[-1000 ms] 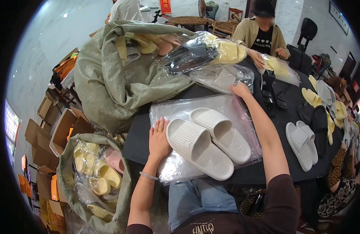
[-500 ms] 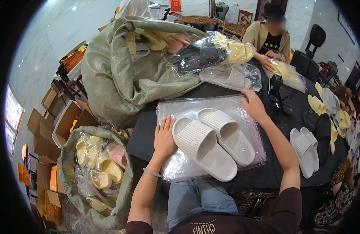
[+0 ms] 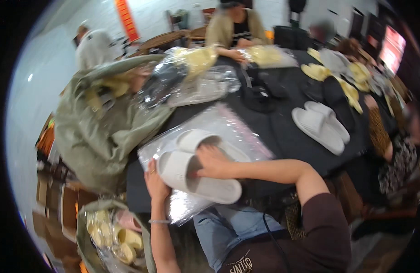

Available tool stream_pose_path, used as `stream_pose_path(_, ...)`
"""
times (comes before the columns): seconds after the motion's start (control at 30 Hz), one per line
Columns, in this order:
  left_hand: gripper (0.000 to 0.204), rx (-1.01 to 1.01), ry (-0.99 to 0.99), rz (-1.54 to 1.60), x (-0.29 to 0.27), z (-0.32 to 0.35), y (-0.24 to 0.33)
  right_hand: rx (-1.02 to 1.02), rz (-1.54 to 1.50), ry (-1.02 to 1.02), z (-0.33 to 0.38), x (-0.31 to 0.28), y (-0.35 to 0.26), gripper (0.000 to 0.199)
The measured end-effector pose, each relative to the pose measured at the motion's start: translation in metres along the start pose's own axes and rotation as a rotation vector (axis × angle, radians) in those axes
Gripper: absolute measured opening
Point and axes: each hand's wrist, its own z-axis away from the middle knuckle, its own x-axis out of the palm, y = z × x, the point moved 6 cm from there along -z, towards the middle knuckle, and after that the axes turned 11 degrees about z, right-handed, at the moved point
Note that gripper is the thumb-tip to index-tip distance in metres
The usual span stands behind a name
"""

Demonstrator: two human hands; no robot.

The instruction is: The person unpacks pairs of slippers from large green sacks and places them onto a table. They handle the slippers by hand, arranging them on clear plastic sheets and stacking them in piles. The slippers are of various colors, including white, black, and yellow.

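Observation:
A pair of white slides, the nearer slide (image 3: 217, 190) and the farther slide (image 3: 192, 140), lies on a stack of clear plastic bags (image 3: 223, 120) before me. My right hand (image 3: 212, 161) reaches across from the right and grips the pair where they meet. Its thumb dips into the nearer slide's opening and its fingers into the farther one's; blur softens the fingertips. Flat on the bags beside the nearer slide's toe end rests my left hand (image 3: 156, 182), fingers extended and holding nothing.
Bagged slides (image 3: 203, 86) and a large green sack (image 3: 89, 141) lie at the far left. A smaller sack (image 3: 146, 232) stands lower left. More white slides (image 3: 321, 125) sit on the black tablecloth (image 3: 280, 132) at right. A co-worker's hand (image 3: 237, 55) touches bagged yellow slides (image 3: 267, 57).
My right hand has come from the bags' far right corner onto the slides and grips them. My left hand stays beside them. The view has turned right, and the bags and slides appear rotated.

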Motion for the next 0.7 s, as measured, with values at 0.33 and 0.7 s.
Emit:
stream_pose_path(0.33,0.058,-0.052,0.059,0.106,0.002,-0.008,0.01,0.334,0.231,0.236,-0.034,-0.018,0.113,0.038)
stream_pose_path(0.7,0.056,-0.066,0.07,0.067,-0.001,-0.002,0.006,0.472,0.092,0.675,0.136,-0.185,0.172,0.019)
